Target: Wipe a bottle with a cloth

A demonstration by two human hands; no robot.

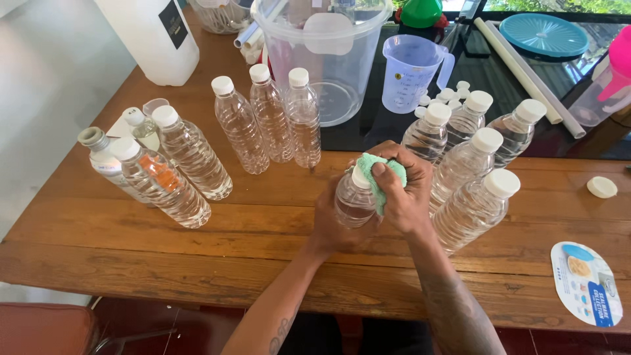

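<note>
Forearms: both come up from the near edge of the table [263,263] and meet over its middle, wrists bent inward toward each other.
Left hand [332,227]: cupped round the lower body of a clear plastic bottle [353,202], grip clamped on it from the left and below.
Held bottle: raised just above the table, between the two hands; long axis nearly upright, white-capped neck pointing up and tipped slightly away from the person.
Right hand [404,190]: wrapped over the bottle's shoulder, fingers curled, grip clamped on a green cloth [380,174] pressed against the neck and cap.
Right group [476,197]: five capped clear bottles standing just beside the right hand, leaning in the view.
Left group [172,172]: four bottles near the left edge, one with an orange label.
Middle row [269,121]: three capped bottles upright, farther back.
Loose cap [602,187]: white, lying alone at the right.
Far side: a clear bucket [328,59] and a pale measuring jug [411,72].
</note>
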